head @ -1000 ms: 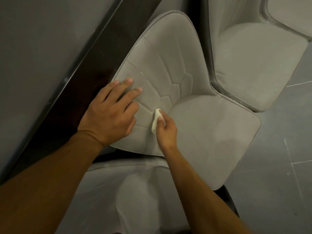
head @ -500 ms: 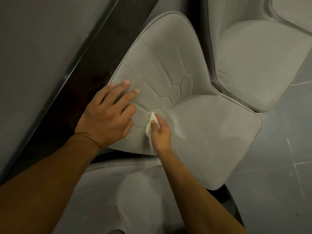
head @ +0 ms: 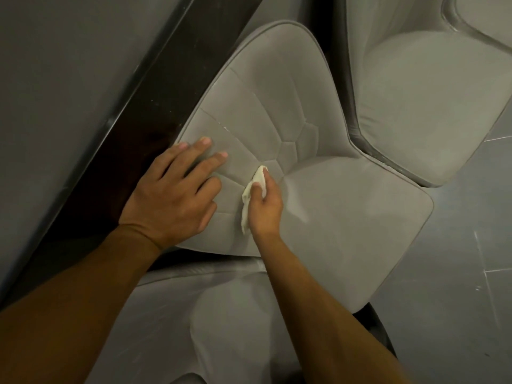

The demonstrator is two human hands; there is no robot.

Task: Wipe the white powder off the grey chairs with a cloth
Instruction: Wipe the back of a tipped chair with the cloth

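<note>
A grey padded chair [head: 346, 217] with stitched seams fills the middle of the head view. My right hand [head: 266, 206] is shut on a small white cloth [head: 253, 192] and presses it against the seams where the backrest meets the seat. My left hand [head: 174, 195] lies flat on the backrest's lower left edge, fingers spread, holding nothing. A few white powder specks [head: 224, 128] sit along a seam above my left fingers. A faint pale smear [head: 297, 209] shows on the seat right of the cloth.
A second grey chair [head: 421, 106] stands at the upper right, touching the first. A third grey chair [head: 221, 328] is below, under my arms. A dark table edge [head: 133, 128] runs diagonally on the left. Grey floor tiles [head: 471, 273] lie to the right.
My right hand slid the cloth down and left along the seam, then back up a little. My left hand has hardly shifted on the backrest.
</note>
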